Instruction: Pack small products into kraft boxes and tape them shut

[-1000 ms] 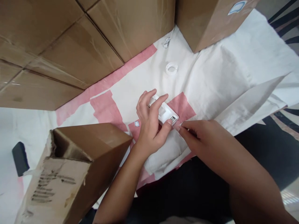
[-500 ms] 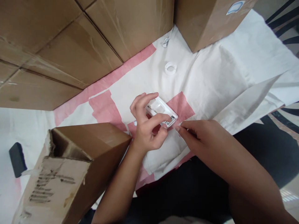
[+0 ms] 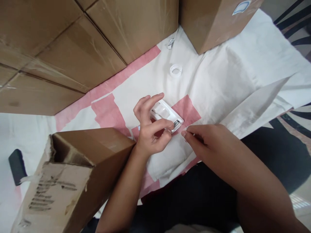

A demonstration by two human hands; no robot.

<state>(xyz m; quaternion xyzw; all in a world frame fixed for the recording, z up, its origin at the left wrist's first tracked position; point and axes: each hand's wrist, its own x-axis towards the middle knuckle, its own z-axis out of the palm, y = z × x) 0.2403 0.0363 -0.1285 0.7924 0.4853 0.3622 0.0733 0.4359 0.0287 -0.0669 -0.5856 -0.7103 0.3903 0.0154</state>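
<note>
My left hand [image 3: 152,127] grips a small white plastic switch module [image 3: 166,114] between thumb and fingers, tilted up off the white and pink sheet [image 3: 218,84]. A metal terminal shows at the module's near right corner. My right hand [image 3: 206,139] is just right of it, fingers pinched together on something too small to make out, its fingertips almost touching the module's corner.
Stacked brown cartons [image 3: 73,48] fill the upper left, and another carton [image 3: 211,22] stands at the top right. An opened torn carton [image 3: 73,174] sits at the lower left, with a dark object [image 3: 17,166] beside it. A white plastic ring [image 3: 175,70] lies on the sheet above the hands.
My left hand has curled its fingers tighter and tipped the module up on edge. My right hand has stayed pinched at the module's corner.
</note>
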